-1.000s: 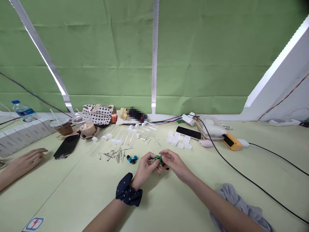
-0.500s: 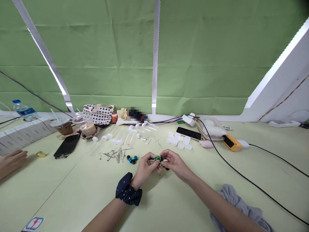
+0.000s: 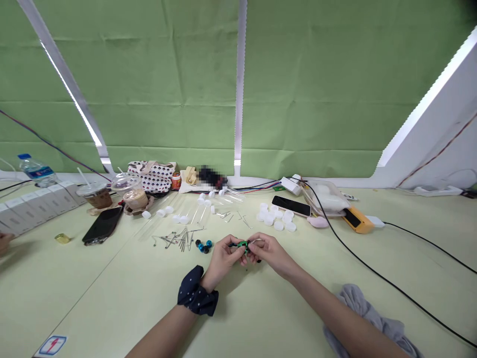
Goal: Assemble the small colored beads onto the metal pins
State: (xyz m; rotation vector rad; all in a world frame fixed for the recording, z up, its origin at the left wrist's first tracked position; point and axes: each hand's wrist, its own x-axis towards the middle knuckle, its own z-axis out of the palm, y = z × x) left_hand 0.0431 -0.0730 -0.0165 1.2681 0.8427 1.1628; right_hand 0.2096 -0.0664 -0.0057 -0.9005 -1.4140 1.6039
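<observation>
A small green-and-black part is held between my two hands at the middle of the table. My left hand, with a dark polka-dot scrunchie at its wrist, pinches the left side of it. At the other end, the thumb and fingers of my right hand are closed on it. Fingers hide much of the part, so its kind cannot be made out. To the left of my hands lie several small blue and black round pieces, and beyond those a loose pile of thin metal rods.
White caps and a phone lie behind my hands. Clear tubes spread toward the back. Iced drinks and another phone stand or lie left. A black cable crosses the right; another person's hand is at far left.
My right fingers have shifted slightly on the green-and-black part, while my left hand stays nearly still. The other person's hand has drawn away toward the left edge.
</observation>
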